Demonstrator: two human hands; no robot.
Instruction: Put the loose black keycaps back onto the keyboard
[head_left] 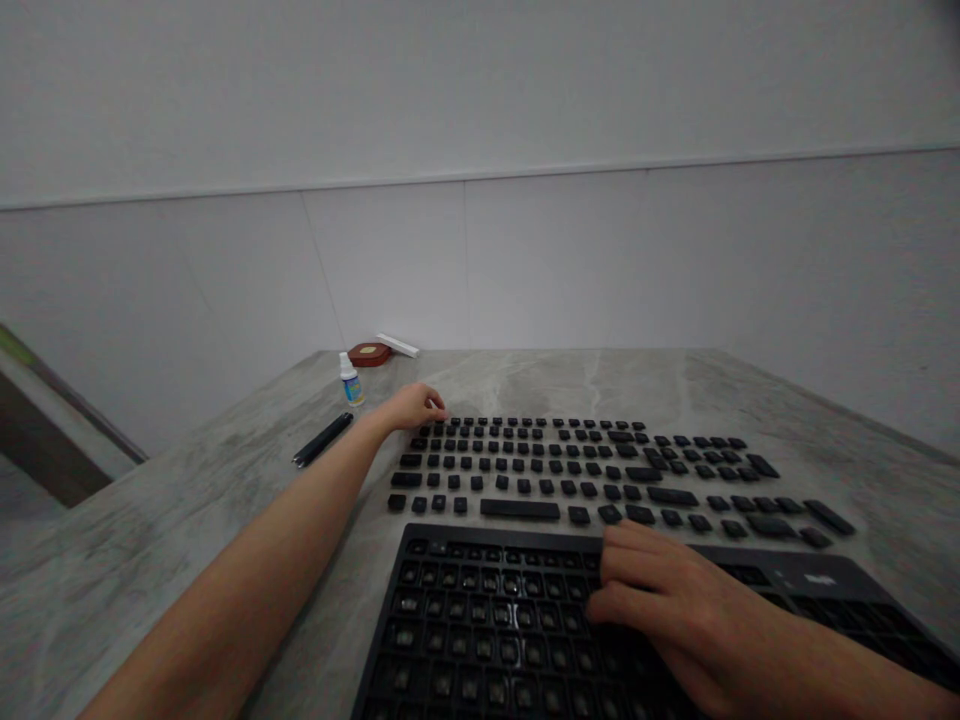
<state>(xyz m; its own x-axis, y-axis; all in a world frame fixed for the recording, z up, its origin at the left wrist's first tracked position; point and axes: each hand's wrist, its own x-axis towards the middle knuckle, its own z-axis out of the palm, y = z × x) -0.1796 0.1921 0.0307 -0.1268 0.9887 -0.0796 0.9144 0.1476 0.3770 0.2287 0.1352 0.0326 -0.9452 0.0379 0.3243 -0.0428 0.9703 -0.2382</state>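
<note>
A black keyboard base with its keycaps off lies at the near edge of a grey stone table. Beyond it the loose black keycaps are laid out in rows like a keyboard. My left hand reaches far out to the top left corner of those rows, fingers curled and pinched at a small keycap there. My right hand rests flat on the middle of the keyboard base, fingers stretched out and pointing left.
A small spray bottle with a blue label stands at the back left. Behind it lie a brown round object and a white strip. Two black pens lie left of the keycaps. A white wall rises behind the table.
</note>
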